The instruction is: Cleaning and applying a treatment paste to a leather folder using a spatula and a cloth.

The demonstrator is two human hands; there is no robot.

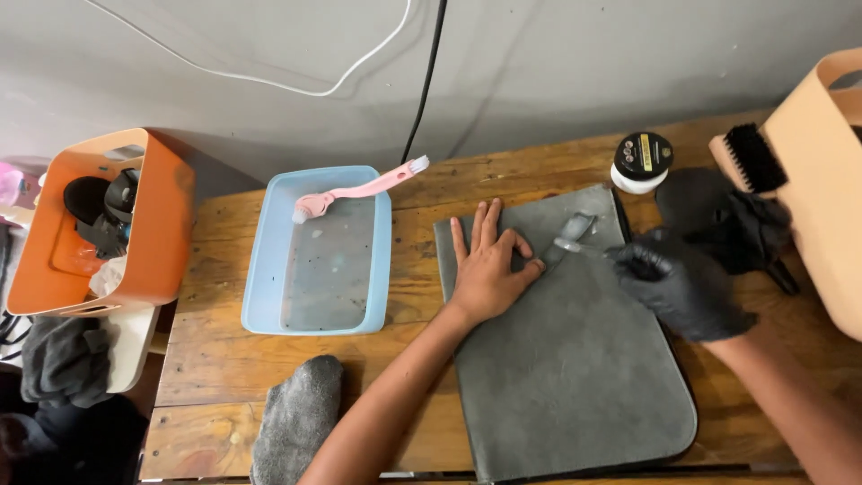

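Note:
My bare left hand [488, 268] lies flat, fingers spread, on the upper left part of a grey mat [575, 359] spread on the wooden table. My right hand [682, 283] wears a black glove and grips a thin silvery tool [575, 244] whose tip points left, close to my left thumb. A small grey patch [579, 224] lies on the mat just above the tool. Behind the gloved hand sits a black cloth or shoe-like object [718, 211], partly hidden.
A light blue tray [382, 260] with shallow water carries a pink brush [359, 190] across its far rim. An orange bin [171, 224] stands left, a peach bin [822, 180] with a black-bristled brush [750, 157] right, a small black-lidded jar [641, 160] behind. A grey cloth [296, 422] hangs at the near edge.

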